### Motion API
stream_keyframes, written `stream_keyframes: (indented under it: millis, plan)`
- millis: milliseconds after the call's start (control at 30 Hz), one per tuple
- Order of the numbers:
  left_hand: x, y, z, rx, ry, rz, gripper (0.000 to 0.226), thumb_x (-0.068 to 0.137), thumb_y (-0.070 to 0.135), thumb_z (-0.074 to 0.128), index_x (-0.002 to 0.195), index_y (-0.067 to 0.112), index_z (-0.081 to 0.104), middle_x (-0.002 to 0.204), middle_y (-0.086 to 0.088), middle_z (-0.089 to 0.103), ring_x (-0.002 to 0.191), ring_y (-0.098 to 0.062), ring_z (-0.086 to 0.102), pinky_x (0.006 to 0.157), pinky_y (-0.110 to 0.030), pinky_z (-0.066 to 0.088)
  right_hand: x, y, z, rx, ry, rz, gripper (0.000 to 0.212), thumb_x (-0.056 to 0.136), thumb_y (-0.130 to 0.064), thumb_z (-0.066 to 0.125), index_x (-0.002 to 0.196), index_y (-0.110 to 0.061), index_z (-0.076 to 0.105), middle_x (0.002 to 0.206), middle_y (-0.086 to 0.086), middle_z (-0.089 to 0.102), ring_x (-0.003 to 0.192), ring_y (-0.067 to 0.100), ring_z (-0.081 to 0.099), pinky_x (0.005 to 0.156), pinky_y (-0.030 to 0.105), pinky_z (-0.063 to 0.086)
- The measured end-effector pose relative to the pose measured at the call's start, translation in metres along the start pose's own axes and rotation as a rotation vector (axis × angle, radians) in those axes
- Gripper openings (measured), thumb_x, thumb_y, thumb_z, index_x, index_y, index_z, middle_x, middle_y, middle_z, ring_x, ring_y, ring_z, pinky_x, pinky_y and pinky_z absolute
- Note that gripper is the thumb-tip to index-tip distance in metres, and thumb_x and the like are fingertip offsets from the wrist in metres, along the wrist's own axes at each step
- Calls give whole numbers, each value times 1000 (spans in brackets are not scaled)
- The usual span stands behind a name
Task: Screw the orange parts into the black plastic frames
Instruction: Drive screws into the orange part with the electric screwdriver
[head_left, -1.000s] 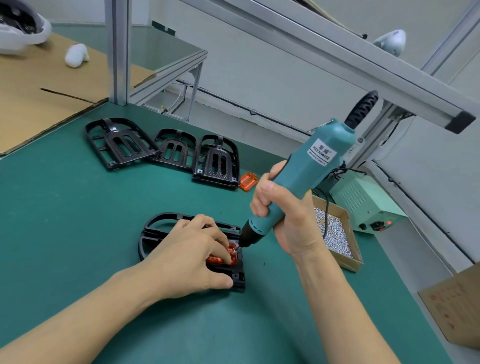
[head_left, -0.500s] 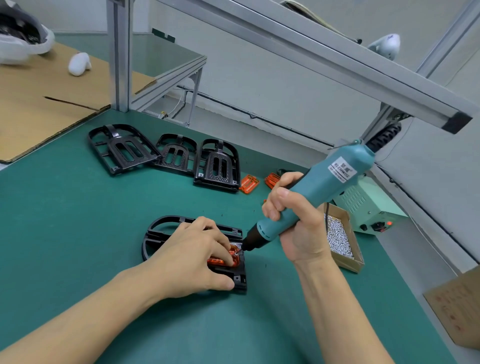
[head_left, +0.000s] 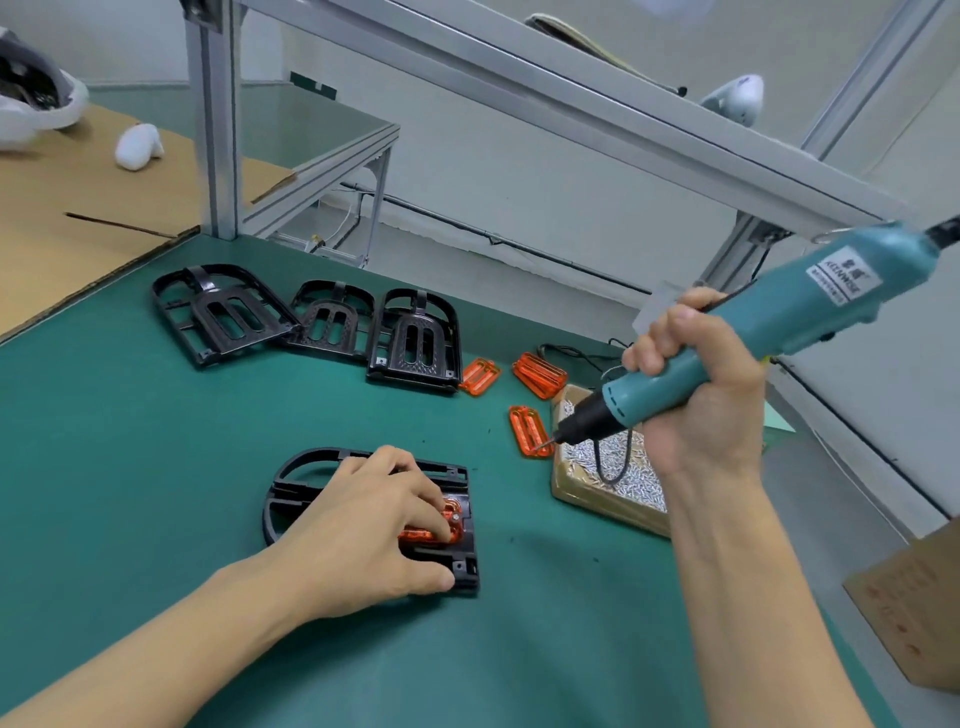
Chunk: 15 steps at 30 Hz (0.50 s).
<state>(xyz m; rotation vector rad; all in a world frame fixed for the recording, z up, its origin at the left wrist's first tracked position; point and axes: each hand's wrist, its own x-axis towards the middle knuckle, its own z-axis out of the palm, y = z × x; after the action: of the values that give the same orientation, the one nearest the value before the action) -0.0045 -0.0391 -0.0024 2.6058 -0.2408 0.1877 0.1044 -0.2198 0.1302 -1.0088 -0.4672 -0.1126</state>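
A black plastic frame (head_left: 291, 478) lies on the green mat in front of me. My left hand (head_left: 363, 530) rests on it, fingers pressing an orange part (head_left: 452, 522) seated in its near right corner, thumb against the frame's front edge. My right hand (head_left: 696, 400) grips a teal electric screwdriver (head_left: 779, 312), lifted and tilted, its bit tip over the left edge of a cardboard box of screws (head_left: 613, 467). Three more black frames (head_left: 415, 338) lie in a row at the back. Three loose orange parts (head_left: 530, 431) lie between them and the box.
An aluminium post (head_left: 213, 130) and a slanted rail (head_left: 519, 78) stand over the bench. A cardboard sheet (head_left: 62, 234) covers the far left. Another cardboard box (head_left: 914, 613) sits off the mat's right edge. The screwdriver's cable (head_left: 608, 467) loops into the screw box.
My right hand has lifted the screwdriver off the orange part and swung it right to the screw box. My left hand has stayed on the frame.
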Motion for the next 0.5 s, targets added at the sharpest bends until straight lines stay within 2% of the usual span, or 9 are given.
stream_keyframes:
  millis: [133, 200, 333, 500]
  plan:
    - [8, 7, -3, 67, 9, 0, 53, 68, 75, 42, 99, 41, 68, 108, 35, 47, 115, 5, 26, 96, -21, 12, -4, -3, -24, -7, 248, -139, 22, 75, 3, 54, 70, -18, 53, 56, -1, 41, 46, 15, 40, 52, 23, 36]
    - [21, 16, -7, 44, 64, 13, 49, 71, 72, 44, 94, 38, 70, 109, 31, 53, 114, 3, 32, 96, -23, 16, -5, -7, -34, -29, 326, -215, 23, 75, 4, 56, 67, -18, 55, 56, -1, 43, 46, 14, 41, 51, 24, 36]
    - [72, 48, -9, 1, 170, 73, 19, 86, 45, 59, 96, 34, 70, 107, 18, 63, 110, -7, 44, 96, -27, 23, -5, -12, -47, -56, 418, -292, 36, 79, 6, 55, 61, -24, 59, 52, -4, 46, 45, 13, 43, 53, 24, 38]
    - [144, 83, 14, 59, 109, 49, 15, 90, 27, 59, 96, 29, 73, 97, 7, 69, 101, -17, 51, 91, -33, 30, -8, -13, -56, -67, 470, -298, 39, 78, 7, 56, 56, -24, 59, 53, -2, 47, 42, 14, 44, 49, 21, 38]
